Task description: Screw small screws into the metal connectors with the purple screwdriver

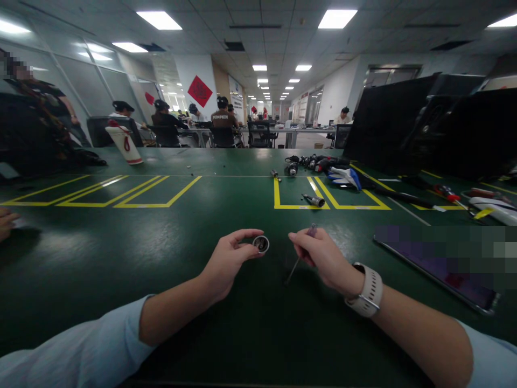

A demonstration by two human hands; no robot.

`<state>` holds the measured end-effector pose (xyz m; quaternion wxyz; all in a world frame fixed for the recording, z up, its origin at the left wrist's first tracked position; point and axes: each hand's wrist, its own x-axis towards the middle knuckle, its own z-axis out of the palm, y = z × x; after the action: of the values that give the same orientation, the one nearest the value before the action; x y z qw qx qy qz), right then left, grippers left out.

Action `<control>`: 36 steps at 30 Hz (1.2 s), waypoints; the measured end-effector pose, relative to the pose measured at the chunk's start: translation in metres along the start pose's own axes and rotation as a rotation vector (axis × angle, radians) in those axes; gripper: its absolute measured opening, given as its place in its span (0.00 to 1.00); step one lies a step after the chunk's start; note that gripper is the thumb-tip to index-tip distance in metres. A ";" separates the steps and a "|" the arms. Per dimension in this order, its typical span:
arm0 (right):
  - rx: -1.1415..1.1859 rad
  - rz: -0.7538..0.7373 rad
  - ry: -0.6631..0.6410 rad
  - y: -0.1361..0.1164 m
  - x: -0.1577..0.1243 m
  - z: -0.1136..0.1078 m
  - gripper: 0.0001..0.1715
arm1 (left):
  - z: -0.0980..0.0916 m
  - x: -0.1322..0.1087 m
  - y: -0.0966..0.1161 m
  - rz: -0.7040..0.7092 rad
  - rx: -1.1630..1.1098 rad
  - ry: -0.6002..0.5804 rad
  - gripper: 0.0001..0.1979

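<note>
Between the thumb and fingers of my left hand (226,262) is a small round metal part (260,245). Its open, ring-shaped end faces me, and some darker detail shows inside. My right hand (325,257) is closed around a screwdriver (293,270), whose thin shaft slants down and to the left. A bit of its translucent handle pokes out above my fingers. The shaft stands apart from the round part, to its right and lower. Both hands are over the green table (242,334). Beyond them, a metal cylindrical part (314,200) lies within a yellow outline.
A phone (440,275) lies to the right. Farther back are dark metal parts (291,169), blue-white gloves (343,178) and cables. A white cup (125,143) stands at the back left; another person's hand (6,222) rests at the left edge. Large black cases (388,118) stand back right.
</note>
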<state>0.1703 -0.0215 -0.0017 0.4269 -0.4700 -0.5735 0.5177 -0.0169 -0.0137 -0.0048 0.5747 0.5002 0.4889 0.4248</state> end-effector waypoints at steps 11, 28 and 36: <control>0.051 -0.409 0.065 0.002 -0.010 0.006 0.17 | 0.002 -0.002 0.002 0.041 0.009 0.005 0.13; -0.443 -0.708 0.023 -0.005 -0.021 0.014 0.14 | 0.007 -0.008 0.003 0.053 0.014 0.008 0.14; -0.501 -0.734 -0.036 -0.002 -0.022 0.017 0.12 | 0.008 -0.006 0.002 0.104 0.055 0.042 0.13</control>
<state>0.1576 -0.0468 -0.0010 0.4453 -0.3152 -0.8173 0.1853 -0.0098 -0.0210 -0.0013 0.5278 0.5314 0.4856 0.4507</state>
